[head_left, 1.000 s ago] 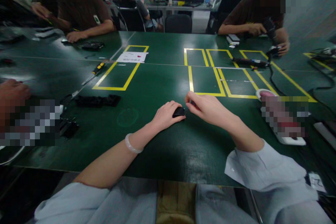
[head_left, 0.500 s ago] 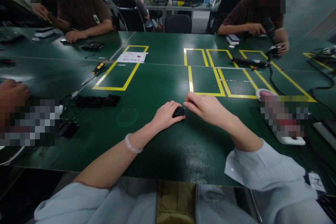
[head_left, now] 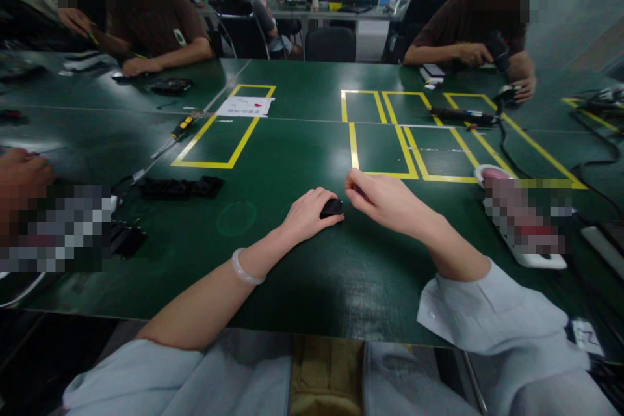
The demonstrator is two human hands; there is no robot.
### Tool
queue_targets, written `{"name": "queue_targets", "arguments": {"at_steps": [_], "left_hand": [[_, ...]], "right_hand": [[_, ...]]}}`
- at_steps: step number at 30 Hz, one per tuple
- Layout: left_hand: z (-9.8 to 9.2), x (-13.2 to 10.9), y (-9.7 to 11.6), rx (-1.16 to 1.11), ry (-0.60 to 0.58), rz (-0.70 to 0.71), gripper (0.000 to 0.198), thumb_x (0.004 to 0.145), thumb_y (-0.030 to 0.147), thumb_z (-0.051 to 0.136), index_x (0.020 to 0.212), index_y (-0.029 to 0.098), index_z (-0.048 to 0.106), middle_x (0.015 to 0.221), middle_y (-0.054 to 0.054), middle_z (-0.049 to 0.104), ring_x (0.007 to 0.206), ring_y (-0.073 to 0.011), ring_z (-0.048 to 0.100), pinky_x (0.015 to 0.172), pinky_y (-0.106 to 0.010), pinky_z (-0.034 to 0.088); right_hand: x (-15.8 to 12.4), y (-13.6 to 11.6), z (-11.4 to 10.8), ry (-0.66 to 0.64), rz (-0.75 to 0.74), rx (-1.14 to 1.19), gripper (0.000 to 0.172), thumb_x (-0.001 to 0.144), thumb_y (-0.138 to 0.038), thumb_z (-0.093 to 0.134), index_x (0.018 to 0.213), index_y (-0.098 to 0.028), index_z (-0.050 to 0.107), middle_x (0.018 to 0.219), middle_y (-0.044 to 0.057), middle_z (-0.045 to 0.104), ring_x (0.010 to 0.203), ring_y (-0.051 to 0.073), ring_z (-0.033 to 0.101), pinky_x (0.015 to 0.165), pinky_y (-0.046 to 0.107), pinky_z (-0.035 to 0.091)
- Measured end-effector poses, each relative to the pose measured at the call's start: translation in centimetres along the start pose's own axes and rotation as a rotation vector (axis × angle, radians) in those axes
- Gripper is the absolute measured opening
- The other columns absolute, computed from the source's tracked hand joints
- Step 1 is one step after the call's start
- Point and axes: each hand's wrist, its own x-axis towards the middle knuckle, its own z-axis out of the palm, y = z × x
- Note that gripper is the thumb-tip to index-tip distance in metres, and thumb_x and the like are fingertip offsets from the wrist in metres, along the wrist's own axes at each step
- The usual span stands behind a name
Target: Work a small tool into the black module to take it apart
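Note:
My left hand (head_left: pixel 307 213) lies on the green table (head_left: pixel 302 149) with its fingers curled around a small black part (head_left: pixel 332 208), pinning it down. My right hand (head_left: pixel 385 200) is just to the right of it, thumb and fingers pinched on a thin dark tool whose tip points at the part's right end. A pale bangle (head_left: pixel 243 268) sits on my left wrist. Both light-blue sleeves are pushed up.
Black parts (head_left: pixel 181 187) lie to the left, with a yellow-handled screwdriver (head_left: pixel 181 127) and a white paper (head_left: pixel 245 106) beyond. Yellow tape boxes (head_left: pixel 385 143) mark the table. A white and pink dish (head_left: pixel 492 174) and cables sit at right. Other people work around the table.
My right hand has shifted slightly back and forth beside the black part. My left hand has stayed put.

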Motion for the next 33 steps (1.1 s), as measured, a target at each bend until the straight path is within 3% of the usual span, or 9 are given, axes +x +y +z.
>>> {"name": "queue_targets", "arguments": {"at_steps": [5,20,27,33], "left_hand": [[0.21,-0.02,-0.08,0.01,0.011,-0.011,0.041,0.085,0.057,0.056,0.105,0.021,0.055,0.1,-0.005,0.058,0.092,-0.0223,0.056,0.079,-0.035,0.047],[-0.28,-0.06,0.15,-0.013,-0.007,-0.004,0.039,0.086,0.053,0.057,0.11,0.022,0.054,0.104,-0.005,0.057,0.096,-0.0222,0.056,0.083,-0.035,0.047],[-0.17,0.03,0.19,0.012,-0.002,-0.016,0.04,0.085,0.056,0.056,0.104,0.021,0.054,0.099,-0.005,0.057,0.092,-0.0223,0.056,0.078,-0.035,0.047],[0.03,-0.01,0.09,0.013,0.003,-0.004,0.041,0.085,0.056,0.056,0.104,0.021,0.054,0.1,-0.005,0.057,0.092,-0.0225,0.055,0.079,-0.035,0.047]], "right_hand": [[0.09,0.22,0.24,-0.005,0.008,-0.01,0.026,0.096,-0.043,0.038,0.095,-0.021,0.052,0.069,0.0,0.058,0.061,0.014,0.051,0.055,0.024,0.025],[-0.15,-0.03,-0.19,-0.025,0.0,0.023,0.016,0.089,-0.026,0.041,0.102,-0.02,0.049,0.073,0.0,0.058,0.062,0.014,0.051,0.057,0.025,0.028],[-0.05,0.09,0.03,-0.009,0.009,0.037,0.023,0.096,-0.04,0.038,0.097,-0.021,0.05,0.075,0.0,0.06,0.063,0.014,0.051,0.056,0.025,0.027],[0.12,0.26,0.18,-0.013,0.008,0.023,0.022,0.096,-0.039,0.04,0.096,-0.02,0.052,0.073,0.001,0.059,0.061,0.014,0.049,0.056,0.024,0.026]]}}
